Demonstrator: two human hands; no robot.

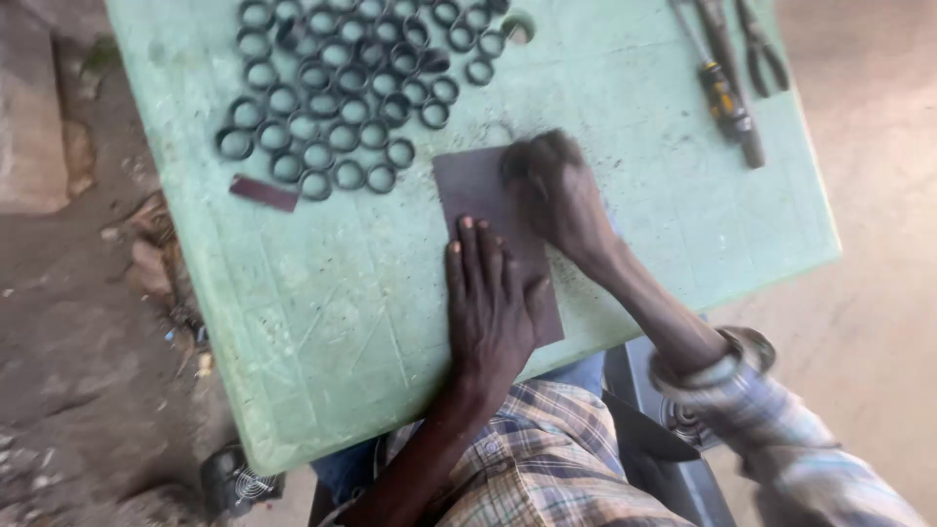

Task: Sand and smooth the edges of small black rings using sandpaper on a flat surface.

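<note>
A dark brown sheet of sandpaper (473, 185) lies on a pale green table (322, 303). My left hand (491, 298) lies flat on the near end of the sheet, fingers together, pressing it down. My right hand (556, 190) is on the far end of the sheet, blurred by motion, with its fingers curled over something small and dark that I cannot make out. Several dark metal rings (342, 88) lie spread on the table beyond the sheet.
A small dark strip (264, 192) lies left of the sheet. Pliers and a screwdriver (732, 68) rest at the table's far right corner. Dirt ground surrounds the table, and a small fan (244, 480) sits on the ground under its near left corner.
</note>
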